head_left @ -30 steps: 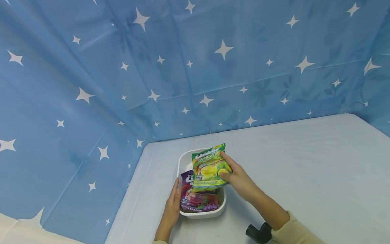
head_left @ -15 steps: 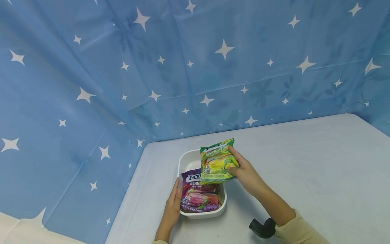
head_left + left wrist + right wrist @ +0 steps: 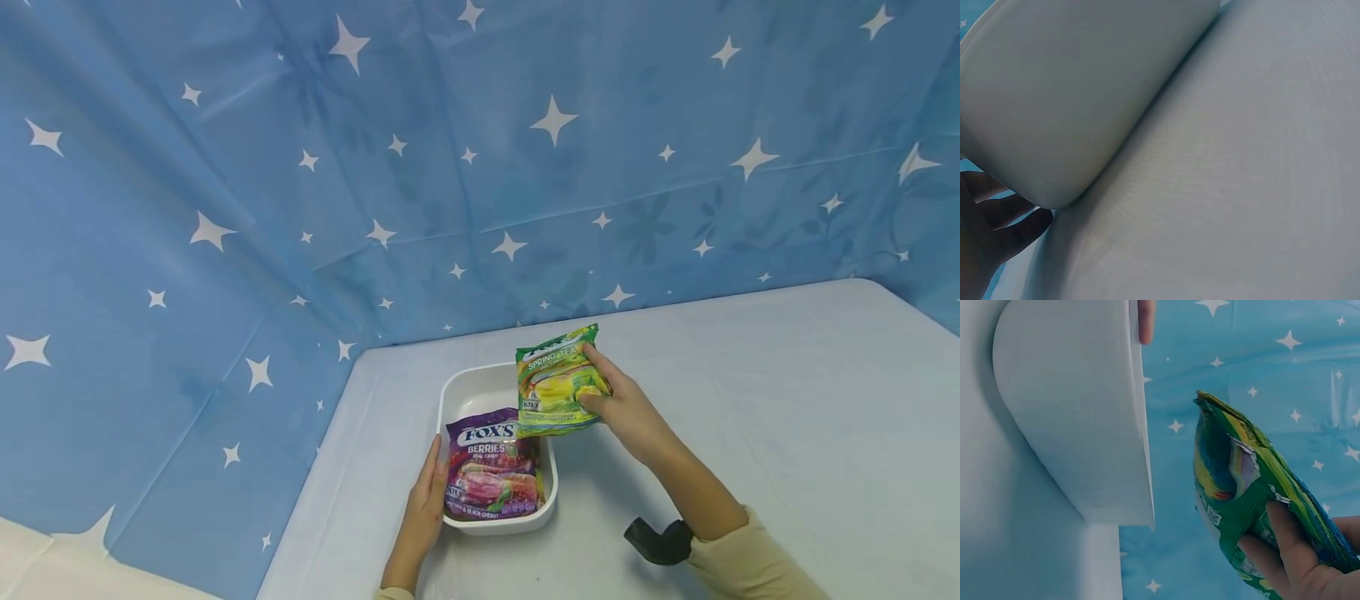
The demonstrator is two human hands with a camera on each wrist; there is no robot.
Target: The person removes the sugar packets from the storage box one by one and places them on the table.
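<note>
A green and yellow bag of Spring Tea candy (image 3: 558, 387) is held up over the right rim of a white tub (image 3: 468, 383). My right hand (image 3: 630, 417) pinches this bag by its right side, thumb on the front. In the right wrist view, fingers (image 3: 1291, 544) press the back of the candy bag (image 3: 1235, 469), beside the tub's wall (image 3: 1072, 412). A purple bag of Fox's Berries candy (image 3: 491, 483) lies in the tub. Extended along the tub's left side, my left hand (image 3: 425, 504) touches it; its fingers (image 3: 1019, 234) reach the wall in the left wrist view.
The tub stands on a table with a white cloth (image 3: 750, 417). A blue curtain with white stars (image 3: 480, 167) hangs behind and to the left. A black curved device (image 3: 660, 542) sits at my right wrist.
My right hand has carried the Spring Tea candy bag up and to the right, uncovering more of the purple bag. The left hand and the tub have stayed in place.
</note>
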